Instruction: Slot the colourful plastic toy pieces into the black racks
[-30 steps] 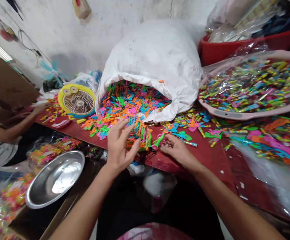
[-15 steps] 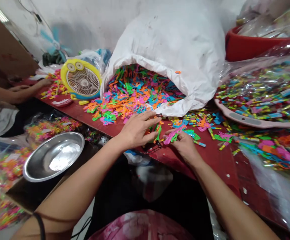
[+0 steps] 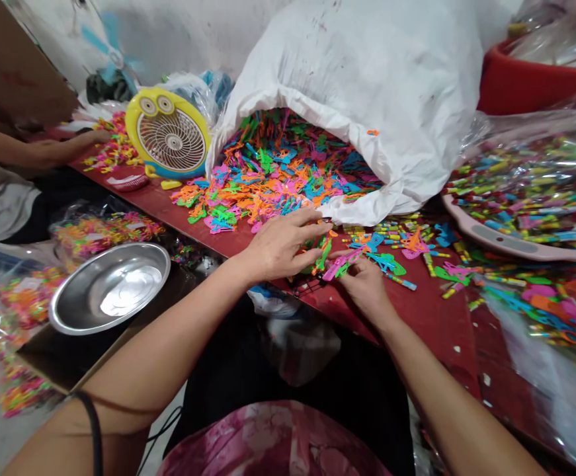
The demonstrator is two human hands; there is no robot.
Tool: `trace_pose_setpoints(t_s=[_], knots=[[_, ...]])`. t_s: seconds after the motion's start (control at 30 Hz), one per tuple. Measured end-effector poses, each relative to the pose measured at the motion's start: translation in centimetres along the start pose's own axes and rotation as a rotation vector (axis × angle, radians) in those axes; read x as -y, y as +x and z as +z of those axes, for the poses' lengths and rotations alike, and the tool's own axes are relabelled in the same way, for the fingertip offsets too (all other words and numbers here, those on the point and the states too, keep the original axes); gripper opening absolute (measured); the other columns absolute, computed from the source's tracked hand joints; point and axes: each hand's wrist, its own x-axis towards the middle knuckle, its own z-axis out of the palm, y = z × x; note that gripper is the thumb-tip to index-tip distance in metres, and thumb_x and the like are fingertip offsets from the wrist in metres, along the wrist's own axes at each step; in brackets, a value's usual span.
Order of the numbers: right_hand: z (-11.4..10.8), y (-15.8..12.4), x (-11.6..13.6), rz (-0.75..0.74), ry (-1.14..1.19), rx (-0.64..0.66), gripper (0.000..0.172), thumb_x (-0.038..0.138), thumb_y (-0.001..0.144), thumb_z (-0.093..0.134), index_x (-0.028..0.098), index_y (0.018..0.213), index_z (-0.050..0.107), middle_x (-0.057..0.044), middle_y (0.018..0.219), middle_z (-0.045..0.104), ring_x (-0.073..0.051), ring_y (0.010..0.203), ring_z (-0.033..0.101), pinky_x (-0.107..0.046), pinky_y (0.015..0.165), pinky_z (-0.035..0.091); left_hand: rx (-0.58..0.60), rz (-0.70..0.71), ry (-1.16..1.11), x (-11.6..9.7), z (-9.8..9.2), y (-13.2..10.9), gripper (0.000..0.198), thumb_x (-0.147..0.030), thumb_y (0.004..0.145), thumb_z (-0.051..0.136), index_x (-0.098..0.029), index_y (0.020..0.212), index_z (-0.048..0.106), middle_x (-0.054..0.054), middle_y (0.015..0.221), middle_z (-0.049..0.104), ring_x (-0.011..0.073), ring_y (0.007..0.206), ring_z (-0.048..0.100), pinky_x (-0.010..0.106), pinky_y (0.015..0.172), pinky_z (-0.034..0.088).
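Note:
A heap of small neon plastic pieces [image 3: 278, 172] in orange, pink, green and blue spills from a white woven sack [image 3: 367, 86] onto a red table [image 3: 431, 324]. At the heap's front edge, my left hand [image 3: 282, 248] curls around a cluster of green and orange plastic pieces [image 3: 322, 254]. My right hand [image 3: 364, 285] is close beside it, with finger and thumb shut on a pink plastic piece [image 3: 342, 264]. Green and blue pieces [image 3: 387, 263] lie just past my right hand.
A co-worker's hand [image 3: 79, 147] rests at the far left of the table near a yellow cartoon fan [image 3: 168, 135]. A steel bowl [image 3: 109, 287] sits below the table edge. At right, a pink basin [image 3: 496, 244] holds bagged pieces, with a red tub [image 3: 530, 86] behind.
My hands have come closer together around the cluster, and my left hand has moved right. The whole scene has shifted up and left in view as the camera moved.

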Motion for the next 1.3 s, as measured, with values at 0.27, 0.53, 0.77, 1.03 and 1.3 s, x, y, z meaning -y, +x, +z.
trace_pose_setpoints(t_s=[0.27, 0.53, 0.77, 1.03, 1.3], knots=[[0.7, -0.2, -0.2, 0.051, -0.075, 0.000, 0.025, 0.028, 0.072, 0.070, 0.019, 0.095, 0.069, -0.006, 0.093, 0.074, -0.020, 0.080, 0.066, -0.032, 0.074, 0.052, 0.024, -0.020, 0.002, -0.1, -0.2, 0.1, 0.041, -0.036, 0.094, 0.053, -0.021, 0.131, 0.060, 0.012, 0.142, 0.054, 0.0256, 0.131, 0.053, 0.041, 0.105, 0.048], [0.7, -0.2, -0.8, 0.095, -0.046, 0.005, 0.021, 0.031, 0.072, 0.068, 0.018, 0.087, 0.074, -0.006, 0.089, 0.077, -0.023, 0.083, 0.069, -0.037, 0.081, 0.053, 0.043, -0.032, -0.007, -0.2, -0.3, 0.1, 0.042, -0.031, 0.093, 0.052, -0.021, 0.133, 0.059, 0.012, 0.142, 0.054, 0.0256, 0.131, 0.053, 0.043, 0.105, 0.048], [0.7, 0.0, -1.0, 0.100, -0.029, 0.027, 0.022, 0.027, 0.067, 0.067, 0.016, 0.085, 0.075, -0.007, 0.088, 0.077, -0.023, 0.081, 0.069, -0.037, 0.078, 0.054, 0.060, -0.042, 0.000, -0.3, -0.4, 0.1, 0.043, -0.027, 0.093, 0.050, -0.021, 0.134, 0.058, 0.010, 0.144, 0.053, 0.0243, 0.133, 0.051, 0.041, 0.107, 0.047], [0.8, -0.2, -1.0, 0.070, -0.027, 0.013, 0.014, 0.027, 0.067, 0.068, 0.020, 0.077, 0.075, -0.006, 0.090, 0.077, -0.024, 0.085, 0.070, -0.038, 0.082, 0.054, 0.049, -0.012, -0.012, -0.1, -0.3, 0.1, 0.044, -0.025, 0.092, 0.050, -0.020, 0.135, 0.058, 0.011, 0.145, 0.052, 0.0251, 0.133, 0.051, 0.042, 0.107, 0.047], [0.3, 0.3, -0.5, 0.018, -0.154, 0.133, 0.015, 0.027, 0.074, 0.062, 0.020, 0.078, 0.074, -0.004, 0.084, 0.076, -0.024, 0.081, 0.068, -0.036, 0.078, 0.052, 0.065, -0.019, -0.013, -0.2, -0.5, 0.2, 0.042, -0.022, 0.095, 0.045, -0.022, 0.134, 0.059, 0.010, 0.143, 0.053, 0.0242, 0.130, 0.053, 0.041, 0.106, 0.048]])
